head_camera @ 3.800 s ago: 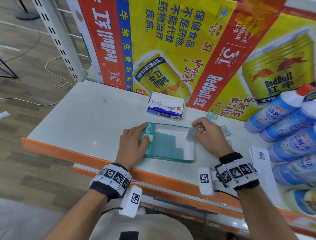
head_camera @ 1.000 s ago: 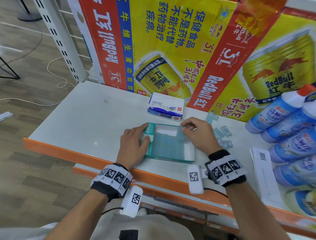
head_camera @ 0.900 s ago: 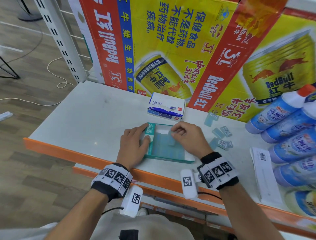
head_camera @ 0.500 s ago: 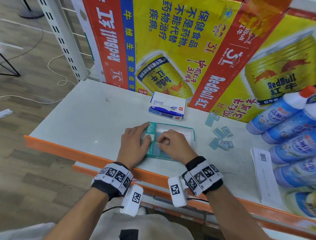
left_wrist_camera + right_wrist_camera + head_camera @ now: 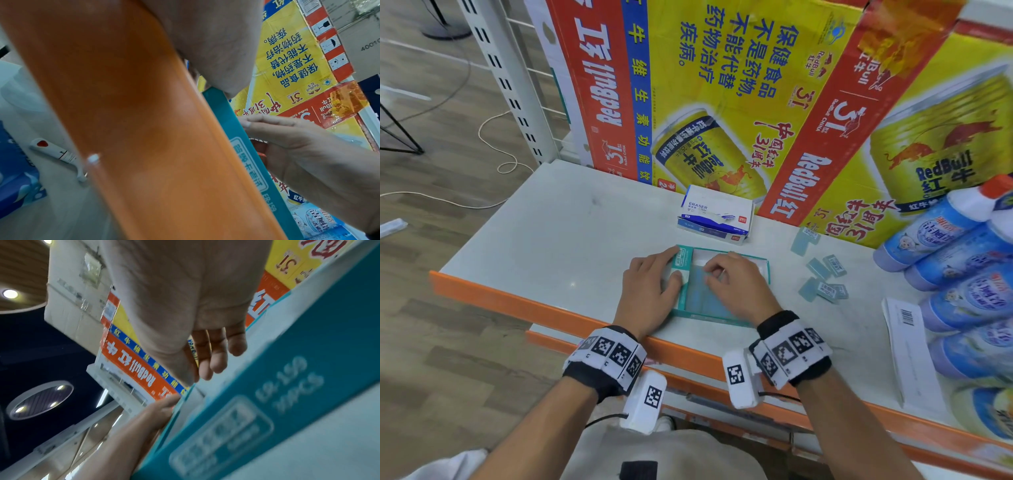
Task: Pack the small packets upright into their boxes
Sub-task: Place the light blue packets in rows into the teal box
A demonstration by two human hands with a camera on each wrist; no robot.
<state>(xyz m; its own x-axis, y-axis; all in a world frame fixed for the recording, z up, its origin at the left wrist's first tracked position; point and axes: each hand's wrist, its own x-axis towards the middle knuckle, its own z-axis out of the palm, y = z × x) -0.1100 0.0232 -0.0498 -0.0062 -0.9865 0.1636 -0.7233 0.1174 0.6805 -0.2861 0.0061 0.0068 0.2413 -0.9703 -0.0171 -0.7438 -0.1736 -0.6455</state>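
Note:
A shallow teal box (image 5: 766, 270) lies near the front of the white shelf, with pale blue packets (image 5: 702, 298) standing in rows inside it. My left hand (image 5: 654, 272) lies flat against the box's left wall, fingers straight and thumb on the rim. My right hand (image 5: 717, 272) is over the box's left part, fingers curled down onto the packets; I cannot see whether it pinches one. The left wrist view shows the teal wall (image 5: 242, 146) and the right hand (image 5: 287, 134) above it. In the right wrist view, curled fingers (image 5: 213, 356) hang over the box (image 5: 287, 378).
Several loose packets (image 5: 823, 281) lie on the shelf right of the box. A white and blue eraser box (image 5: 715, 214) sits behind it. Blue bottles (image 5: 962, 260) lie stacked at the far right, beside a barcoded paper (image 5: 907, 342). Red Bull cartons (image 5: 722, 102) wall off the back. The orange shelf edge (image 5: 517, 301) runs along the front.
My right hand has moved left from the box's right edge to its left part, close to my left hand. The left hand and the box have stayed put.

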